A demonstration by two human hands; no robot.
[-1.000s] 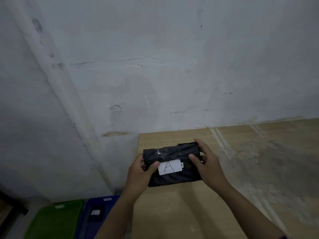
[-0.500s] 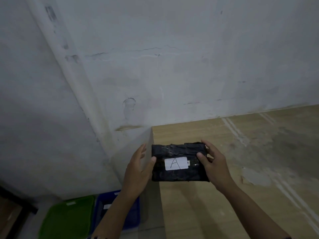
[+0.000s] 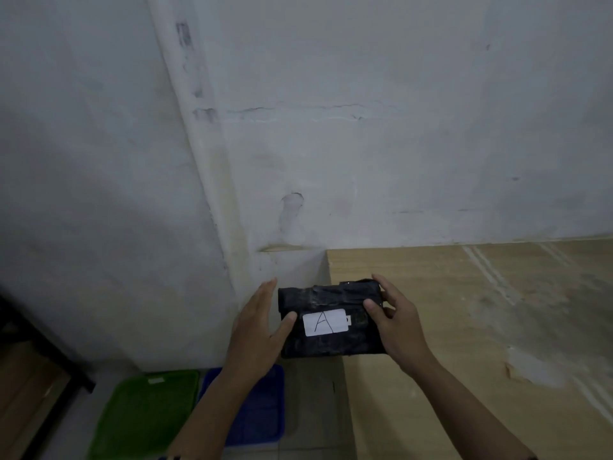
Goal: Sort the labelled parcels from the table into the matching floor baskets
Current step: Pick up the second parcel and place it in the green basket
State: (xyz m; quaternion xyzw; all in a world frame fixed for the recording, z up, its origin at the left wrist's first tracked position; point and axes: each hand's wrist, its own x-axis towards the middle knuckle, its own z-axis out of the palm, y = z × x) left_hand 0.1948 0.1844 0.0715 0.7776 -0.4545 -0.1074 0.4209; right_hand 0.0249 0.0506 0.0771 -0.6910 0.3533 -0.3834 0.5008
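Black plastic wrap covers the parcel (image 3: 328,322), crinkled and taped, so it looks soft-skinned, fairly light and a little slick; its short ends seem the best places to hold. Going left to right: the green basket (image 3: 146,416) and the blue basket (image 3: 262,406) sit side by side on the floor below the table's end (their own tags are too small to read). Above them the left hand (image 3: 257,330) is half open, thumb touching the parcel's left end, fingers spread clear of it. The parcel, with a white label (image 3: 325,323) marked A, hangs over the wooden table (image 3: 481,327) edge. The right hand (image 3: 398,327) clamps its right end, carrying it. Nothing blocks the drop to the baskets; the wall (image 3: 298,127) stands just behind.
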